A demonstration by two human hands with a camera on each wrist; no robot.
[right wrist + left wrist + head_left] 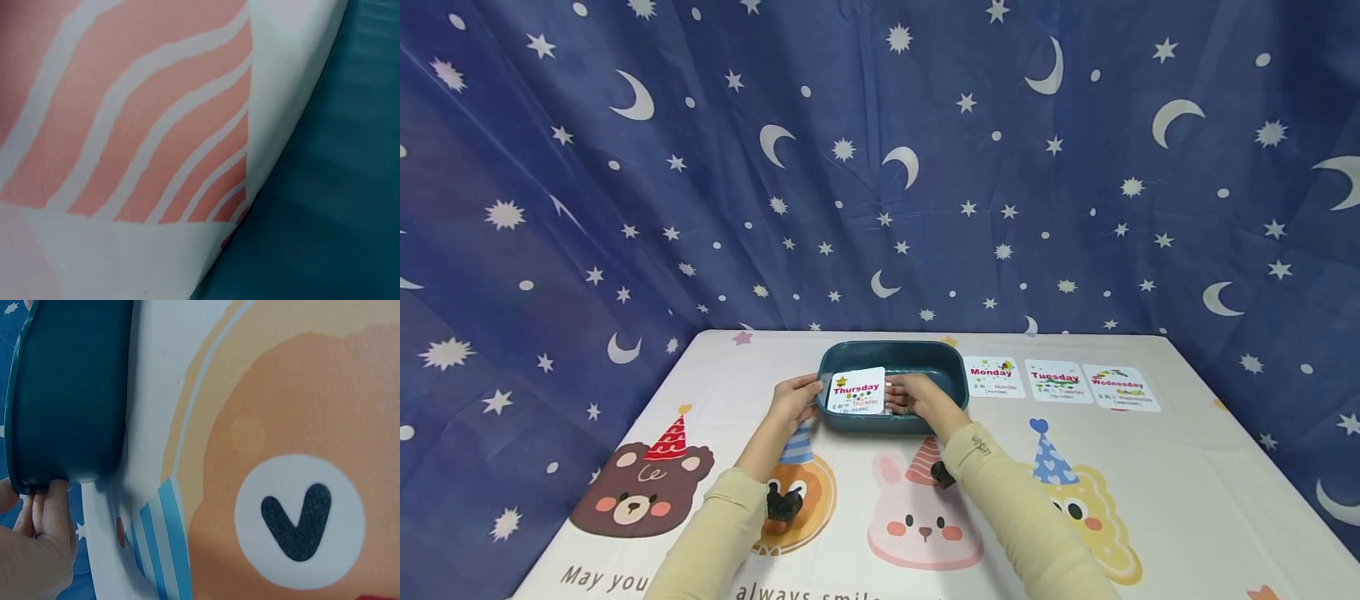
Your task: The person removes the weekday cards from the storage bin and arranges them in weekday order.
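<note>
A dark teal rectangular plastic basin [865, 422] stands toward the back of the table. My left hand [795, 397] grips its left end, thumb at the rim and fingers against the outer wall; the left wrist view shows this hand [44, 544] at the basin's corner [69, 394]. Inside the basin my right hand [917, 393] holds a white card printed "Thursday" [857, 390] by its right edge. That card faces up at about rim height, tilted toward me. A bit of white shows beneath the right fingers. The right wrist view has only the basin's side [325, 187], no hand.
Right of the basin, cards reading "Monday" [994, 377], "Tuesday" [1058, 382] and "Wednesday" [1122, 388] lie face up in a row. The white tablecloth [1210, 467] has printed cartoon animals. A blue star-patterned curtain [880, 208] hangs behind and at the sides.
</note>
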